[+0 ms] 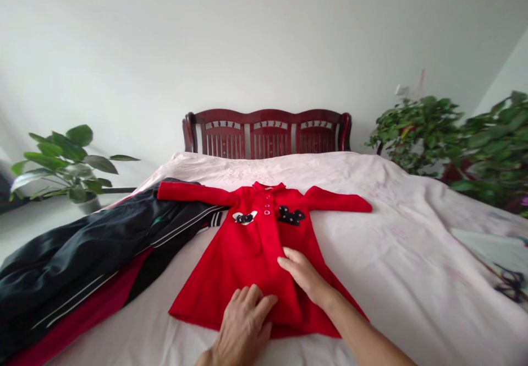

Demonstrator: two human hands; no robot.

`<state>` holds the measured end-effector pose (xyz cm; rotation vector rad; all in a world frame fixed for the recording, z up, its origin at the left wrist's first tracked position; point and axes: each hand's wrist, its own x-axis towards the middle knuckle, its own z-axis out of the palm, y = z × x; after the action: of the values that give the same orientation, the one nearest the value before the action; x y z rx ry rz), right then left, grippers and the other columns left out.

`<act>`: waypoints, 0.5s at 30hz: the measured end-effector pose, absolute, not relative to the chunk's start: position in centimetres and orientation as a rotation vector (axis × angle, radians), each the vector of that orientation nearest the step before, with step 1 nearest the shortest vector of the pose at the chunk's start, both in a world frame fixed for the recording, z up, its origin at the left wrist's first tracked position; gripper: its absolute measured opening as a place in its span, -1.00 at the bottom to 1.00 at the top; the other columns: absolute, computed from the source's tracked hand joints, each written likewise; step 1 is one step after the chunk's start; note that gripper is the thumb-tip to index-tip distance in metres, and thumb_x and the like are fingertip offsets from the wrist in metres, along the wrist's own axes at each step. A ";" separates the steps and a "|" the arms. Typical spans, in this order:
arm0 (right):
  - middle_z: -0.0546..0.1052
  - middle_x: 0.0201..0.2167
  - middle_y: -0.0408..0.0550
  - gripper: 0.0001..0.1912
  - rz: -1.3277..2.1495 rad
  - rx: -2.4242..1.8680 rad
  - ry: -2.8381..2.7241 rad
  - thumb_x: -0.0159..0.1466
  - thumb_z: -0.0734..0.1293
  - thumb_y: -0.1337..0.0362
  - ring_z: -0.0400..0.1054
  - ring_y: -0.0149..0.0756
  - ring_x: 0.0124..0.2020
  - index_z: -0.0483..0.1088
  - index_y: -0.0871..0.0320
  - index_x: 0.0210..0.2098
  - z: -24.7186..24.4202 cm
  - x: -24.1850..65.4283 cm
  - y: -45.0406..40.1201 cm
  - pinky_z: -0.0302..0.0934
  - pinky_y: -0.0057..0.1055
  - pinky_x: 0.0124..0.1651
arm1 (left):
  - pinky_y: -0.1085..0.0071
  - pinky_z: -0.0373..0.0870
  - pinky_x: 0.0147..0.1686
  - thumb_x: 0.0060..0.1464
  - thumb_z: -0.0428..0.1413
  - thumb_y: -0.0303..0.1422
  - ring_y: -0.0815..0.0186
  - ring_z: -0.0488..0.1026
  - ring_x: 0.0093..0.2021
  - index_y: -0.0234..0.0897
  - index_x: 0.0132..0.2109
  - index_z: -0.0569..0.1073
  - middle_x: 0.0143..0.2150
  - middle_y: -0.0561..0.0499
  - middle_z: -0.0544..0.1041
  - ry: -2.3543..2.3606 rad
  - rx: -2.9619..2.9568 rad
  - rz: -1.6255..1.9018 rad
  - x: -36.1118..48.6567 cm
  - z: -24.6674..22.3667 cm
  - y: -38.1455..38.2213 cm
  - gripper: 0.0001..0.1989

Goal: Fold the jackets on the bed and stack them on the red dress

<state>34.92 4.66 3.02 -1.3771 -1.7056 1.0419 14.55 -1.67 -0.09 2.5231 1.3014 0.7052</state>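
Note:
A red long-sleeved coat (243,247) lies front up on the bed, collar away from me and sleeves spread to both sides. It has pale-rimmed buttons down the front, a white patch with a black bow (245,218) and a black dotted patch (291,216). My left hand (246,322) rests on the lower front near the hem, its fingers bent and the thumb apart from them. Higher up, my right hand (304,273) has thumb and fingers closed on the edge of the front opening. The fingertips' undersides are hidden.
Dark clothes (103,239) with white stripes lie left of the coat, partly under its sleeve. A pale sheet (396,278) covers the bed, and a wooden headboard (270,135) stands behind. Potted plants (68,159) flank both sides. A dark tangled item (510,282) lies at far right.

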 end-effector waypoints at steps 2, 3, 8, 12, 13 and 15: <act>0.60 -0.08 0.05 -0.49 1.124 -1.292 -1.634 0.41 0.06 0.02 0.46 -0.14 -0.05 0.47 0.19 0.00 3.5 35.3 4.5 0.33 -0.21 0.01 | 0.35 0.40 -0.12 0.20 0.02 -0.36 0.24 0.49 -0.19 -0.09 -0.10 0.55 -0.21 -0.02 0.54 1.331 2.266 0.976 13.8 0.8 -0.9 -0.78; 0.59 -0.08 0.06 -0.47 1.148 -1.289 -1.626 0.41 0.04 0.00 0.46 -0.14 -0.06 0.46 0.19 0.02 3.7 35.4 4.3 0.33 -0.20 0.00 | 0.39 0.41 -0.14 0.24 -0.01 -0.32 0.26 0.49 -0.20 -0.14 -0.15 0.54 -0.23 -0.01 0.54 1.347 2.076 1.151 13.3 1.5 -0.3 -0.79; 0.52 0.08 0.10 -0.47 0.873 -1.347 -2.048 0.28 0.30 0.04 0.36 -0.08 0.11 0.42 0.15 0.16 4.0 33.6 2.6 0.13 -0.10 0.25 | 0.39 0.47 -0.18 0.22 0.04 -0.07 0.22 0.52 -0.18 -0.20 0.02 0.42 -0.15 0.03 0.57 1.213 1.193 1.620 10.5 5.6 2.1 -0.63; 0.42 0.19 0.14 -0.17 0.546 -1.295 -2.470 0.09 0.43 -0.18 0.21 0.13 0.22 0.32 0.09 0.25 3.4 29.9 0.8 -0.05 0.11 0.32 | 0.40 0.45 -0.11 0.20 0.09 -0.09 0.25 0.50 -0.12 -0.20 0.05 0.41 -0.10 0.03 0.55 1.154 1.170 1.609 9.9 7.6 2.6 -0.63; 0.42 0.18 0.15 -0.20 0.493 -1.299 -2.512 0.12 0.42 -0.17 0.21 0.15 0.21 0.33 0.10 0.24 3.1 29.0 0.6 -0.03 0.13 0.31 | 0.41 0.43 -0.08 0.21 0.08 -0.11 0.26 0.49 -0.11 -0.20 0.01 0.43 -0.09 0.02 0.54 1.174 1.246 1.599 10.3 7.8 2.5 -0.67; 0.43 0.16 0.15 -0.40 0.395 -1.313 -2.530 0.23 0.35 -0.02 0.24 0.11 0.19 0.38 0.11 0.19 2.4 27.5 0.2 0.03 0.11 0.29 | 0.43 0.39 -0.06 0.24 0.05 -0.18 0.28 0.46 -0.10 -0.20 -0.08 0.47 -0.12 0.01 0.53 1.218 1.478 1.562 11.5 8.2 2.0 -0.76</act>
<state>27.48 0.21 2.36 -1.3125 -2.5303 0.3950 11.53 2.02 8.19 1.4779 1.2184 1.5625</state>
